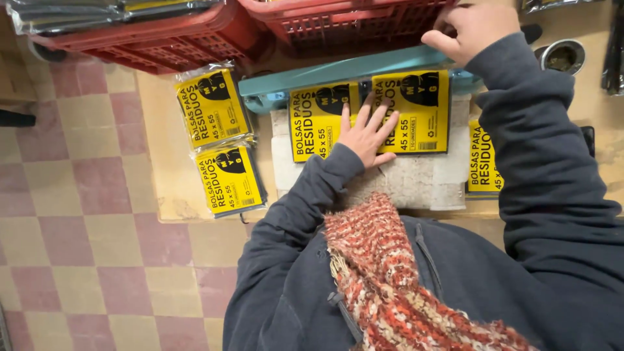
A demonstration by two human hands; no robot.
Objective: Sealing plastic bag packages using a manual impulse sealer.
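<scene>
Two yellow packets side by side under a teal sealer bar, on a pale pad.
Left hand: fingers spread flat, pressing both packets. Right hand: fingers curled at the bar's far end; grip unclear.

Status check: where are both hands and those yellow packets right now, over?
Left hand flat on two yellow packets under teal sealer bar. Right hand on bar's far end. Two loose packets lie left.

Five yellow packets, two red crates, one teal sealer, one metal bowl.
</scene>
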